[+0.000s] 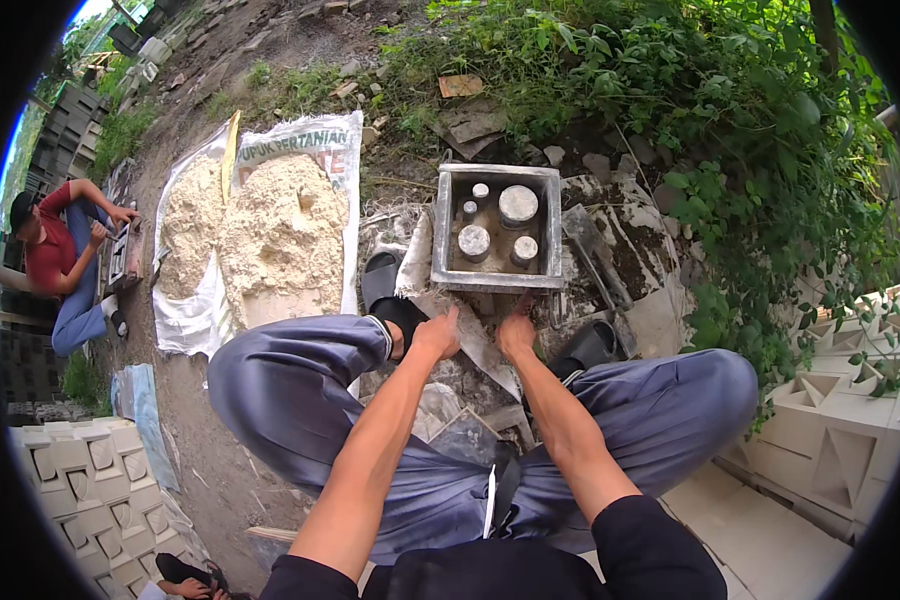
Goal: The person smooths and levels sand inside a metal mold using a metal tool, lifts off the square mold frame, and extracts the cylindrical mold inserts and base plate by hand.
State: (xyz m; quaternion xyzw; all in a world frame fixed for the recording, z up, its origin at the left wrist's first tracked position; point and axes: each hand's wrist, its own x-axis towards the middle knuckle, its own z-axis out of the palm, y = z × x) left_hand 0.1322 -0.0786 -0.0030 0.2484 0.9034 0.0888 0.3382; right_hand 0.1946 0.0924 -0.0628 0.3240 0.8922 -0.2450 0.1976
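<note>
A square grey mould box sits on the ground in front of me, its rim dusted with pale powder. Several round plugs of different sizes stand upright inside it, among them a large one. My left hand is just below the box's near left corner, beside a worn sack cloth. Close to the middle of the box's near side is my right hand. Its fingertips point toward the wall, and I cannot tell whether they touch it. The fingers of both hands are too small and partly hidden to read their grip.
Pale sandy powder lies heaped on a white sack to the left. Right of the box rests a long dark bar. Cream blocks are stacked at right, more blocks at lower left. Another person sits far left.
</note>
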